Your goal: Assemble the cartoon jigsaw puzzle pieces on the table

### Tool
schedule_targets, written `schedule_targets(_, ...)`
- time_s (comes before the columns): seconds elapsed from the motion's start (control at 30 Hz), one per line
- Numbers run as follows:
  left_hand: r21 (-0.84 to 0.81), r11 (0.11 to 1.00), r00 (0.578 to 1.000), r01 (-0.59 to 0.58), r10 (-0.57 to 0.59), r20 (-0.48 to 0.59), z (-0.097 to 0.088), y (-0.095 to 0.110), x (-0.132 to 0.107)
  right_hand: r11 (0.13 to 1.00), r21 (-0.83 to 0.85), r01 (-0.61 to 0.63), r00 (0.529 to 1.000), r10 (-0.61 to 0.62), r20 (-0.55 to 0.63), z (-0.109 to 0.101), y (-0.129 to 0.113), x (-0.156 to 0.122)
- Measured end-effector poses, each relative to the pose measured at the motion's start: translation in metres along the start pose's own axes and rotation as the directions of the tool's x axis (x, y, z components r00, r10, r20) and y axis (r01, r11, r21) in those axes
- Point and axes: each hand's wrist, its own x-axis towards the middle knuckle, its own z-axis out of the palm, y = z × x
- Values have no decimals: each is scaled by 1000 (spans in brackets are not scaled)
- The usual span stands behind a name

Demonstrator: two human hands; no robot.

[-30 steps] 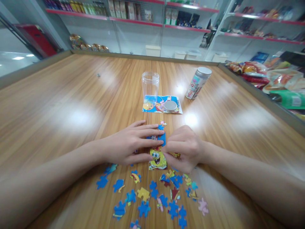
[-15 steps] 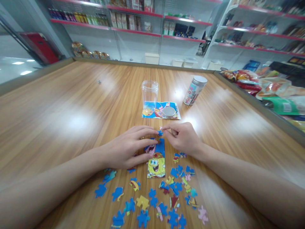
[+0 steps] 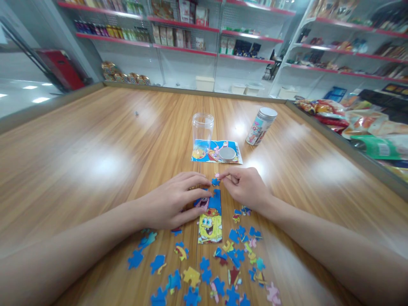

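Flat brown wood-grain tabletop (image 3: 153,136) is smooth and glossy, clear cylindrical plastic-looking jar (image 3: 202,132) shiny and see-through, round silver-grey metal-looking lid (image 3: 227,154) smooth, blue rectangular paper-looking sheet (image 3: 214,152) smooth and printed, small knobbed blue card-like jigsaw pieces (image 3: 136,259) smooth

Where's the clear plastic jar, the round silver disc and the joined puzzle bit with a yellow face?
Clear plastic jar (image 3: 203,133), head view: its wall.
Round silver disc (image 3: 227,153), head view: its top.
Joined puzzle bit with a yellow face (image 3: 210,222), head view: the face.
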Motion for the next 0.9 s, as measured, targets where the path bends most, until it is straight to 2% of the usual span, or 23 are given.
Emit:
schedule_targets(0.23,-15,1000,1000,18,-18,-14,2,-1,0,998,-61,-25,1000,26,9,1,-1,0)
schedule_targets(0.57,-27,999,999,31,-31,-9,0,1,1,983,-182,20,999,-14,35,1,-2,0)
schedule_targets(0.9,-32,999,999,30,-31,-13,2,0,1,984,-176,-4,998,14,56,0,-2,2)
